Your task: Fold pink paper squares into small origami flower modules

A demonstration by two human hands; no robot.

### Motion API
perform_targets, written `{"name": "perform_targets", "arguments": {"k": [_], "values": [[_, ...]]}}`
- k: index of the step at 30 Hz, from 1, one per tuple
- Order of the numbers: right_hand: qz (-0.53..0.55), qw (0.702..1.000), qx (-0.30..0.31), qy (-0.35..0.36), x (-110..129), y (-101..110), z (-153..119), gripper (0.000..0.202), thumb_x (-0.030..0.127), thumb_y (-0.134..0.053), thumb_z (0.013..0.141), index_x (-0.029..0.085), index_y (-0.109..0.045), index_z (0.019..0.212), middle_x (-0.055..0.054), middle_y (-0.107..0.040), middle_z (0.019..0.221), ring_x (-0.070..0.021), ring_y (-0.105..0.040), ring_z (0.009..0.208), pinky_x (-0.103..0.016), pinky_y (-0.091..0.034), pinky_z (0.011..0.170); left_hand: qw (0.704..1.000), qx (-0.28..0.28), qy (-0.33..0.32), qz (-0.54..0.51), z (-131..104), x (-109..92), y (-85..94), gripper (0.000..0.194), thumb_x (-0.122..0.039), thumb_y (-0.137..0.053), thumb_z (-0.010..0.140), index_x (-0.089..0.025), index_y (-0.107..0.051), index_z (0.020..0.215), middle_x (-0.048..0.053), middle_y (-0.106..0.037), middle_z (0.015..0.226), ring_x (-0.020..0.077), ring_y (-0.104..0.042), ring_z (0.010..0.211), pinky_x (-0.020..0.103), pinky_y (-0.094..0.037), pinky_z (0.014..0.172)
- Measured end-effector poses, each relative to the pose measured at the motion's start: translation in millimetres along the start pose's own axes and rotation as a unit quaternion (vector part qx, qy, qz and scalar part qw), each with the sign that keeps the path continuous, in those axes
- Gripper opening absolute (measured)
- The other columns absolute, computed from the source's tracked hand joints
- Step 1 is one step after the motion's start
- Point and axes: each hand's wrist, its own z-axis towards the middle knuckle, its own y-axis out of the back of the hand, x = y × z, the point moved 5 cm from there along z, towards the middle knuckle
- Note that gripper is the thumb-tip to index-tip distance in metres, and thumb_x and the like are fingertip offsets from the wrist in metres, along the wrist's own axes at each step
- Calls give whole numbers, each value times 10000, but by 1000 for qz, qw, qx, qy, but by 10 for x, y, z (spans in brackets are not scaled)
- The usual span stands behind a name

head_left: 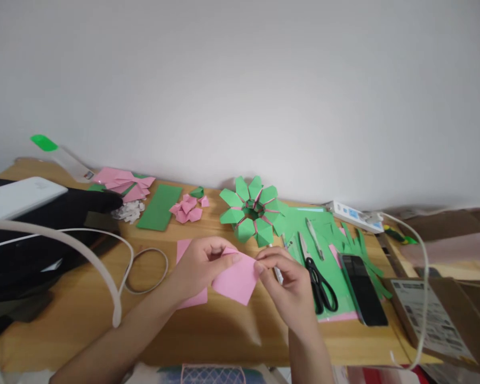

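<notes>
Both hands hold one folded pink paper [237, 280] above the wooden table. My left hand [206, 265] pinches its upper left edge between thumb and fingers. At the paper's right corner, my right hand [285, 280] has thumb and index finger closed on it. Another pink sheet [198, 300] lies flat, partly under my left hand. Behind the hands stands a ring-shaped green paper piece [246, 230] with pink edges showing inside. Small folded pink pieces [186, 208] sit to its left, beside a green paper stack [160, 207].
Black-handled scissors [322, 290], a cutter [314, 239] and a phone [363, 290] lie on green sheets [300, 220] at right. A power strip [356, 216] is near the wall. A tape ring [167, 266], white cable [128, 245] and black cloth [80, 213] are at left.
</notes>
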Motion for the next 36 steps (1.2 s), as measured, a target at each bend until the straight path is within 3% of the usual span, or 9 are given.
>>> {"name": "perform_targets", "arguments": {"k": [8,18,24,27,30,33,36], "values": [[14,1000,-15,-6,-75,15,27,136,229,-639,860,232,-695,736,-30,-635,809,-168,-610,827,-298,-469,748,999,-43,6,-23,41,-23,117,167,-317,-652,712,-166,-674,645,11,-677,618,123,-583,551,211,-446,498],[4,1000,-17,0,42,16,86,123,202,-646,852,245,-699,749,-15,-636,786,-167,-602,805,-305,-458,739,997,-64,17,-37,45,-152,136,166,-311,-673,696,-165,-659,617,-1,-661,582,113,-568,521,202,-443,479],[-7,1000,0,-11,-44,2,21,120,219,-636,861,249,-695,760,-21,-637,805,-175,-604,815,-323,-457,761,998,-64,5,0,44,-33,125,183,-314,-660,720,-166,-653,612,2,-660,598,122,-588,558,214,-467,522],[-56,998,-13,-23,-169,18,-20,123,252,-631,861,244,-707,765,-66,-661,1013,-212,-599,975,-370,-445,873,999,-46,4,8,53,89,87,162,-325,-654,744,-170,-689,713,29,-722,710,159,-658,672,245,-517,611],[-110,993,-14,-38,-270,36,-31,142,295,-642,848,237,-727,749,-93,-561,1339,-252,-550,1100,-442,-400,972,999,-28,17,-9,69,219,53,227,-375,-661,767,-167,-697,852,67,-760,856,203,-705,814,291,-553,715],[-95,994,13,-59,-316,81,9,156,317,-654,832,235,-735,726,-96,-553,1369,-247,-568,1057,-466,-404,973,999,-32,19,-15,92,293,70,302,-444,-625,817,-160,-682,905,91,-761,921,219,-713,875,321,-563,760],[-70,995,3,-64,-299,233,111,143,334,-676,806,240,-745,723,-93,-570,1354,-252,-567,1070,-467,-408,973,998,-39,34,-27,110,326,109,366,-494,-597,831,-149,-664,935,107,-757,939,220,-722,842,330,-577,729]]}}
